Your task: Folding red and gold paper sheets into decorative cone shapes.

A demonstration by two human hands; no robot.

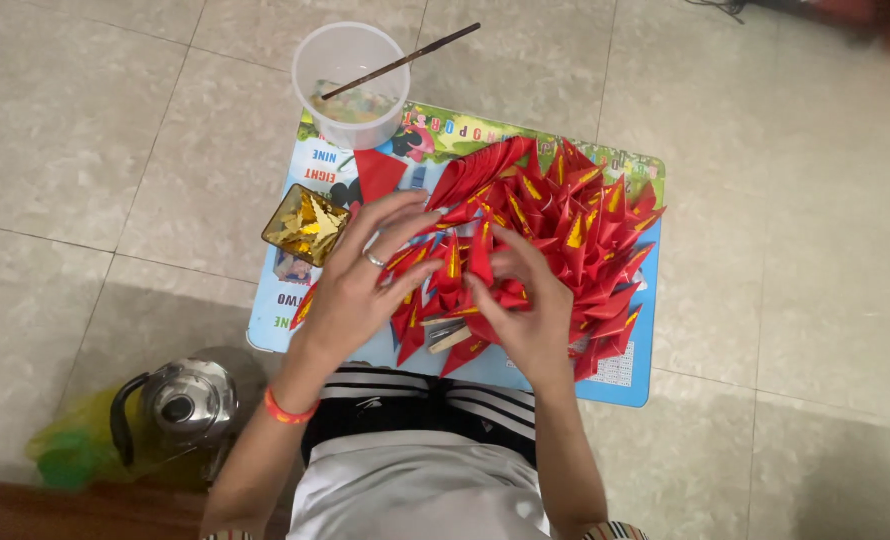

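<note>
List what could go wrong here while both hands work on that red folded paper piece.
1. The left hand lies spread over the red paper assembly; pressing could flatten or dislodge the points.
2. The plastic cup holds a stick that overhangs its rim; a knock might tip it.
3. The small box of gold pieces beside the left hand could get swept over.

Around the red paper model (545, 240), bare floor (785, 250) lies open to its right and beyond it. To its left a small box of gold pieces (306, 224) crowds in; up-left a plastic cup (351, 85) with a stick (401, 62) blocks; a kettle (180, 403) stands down-left.
</note>
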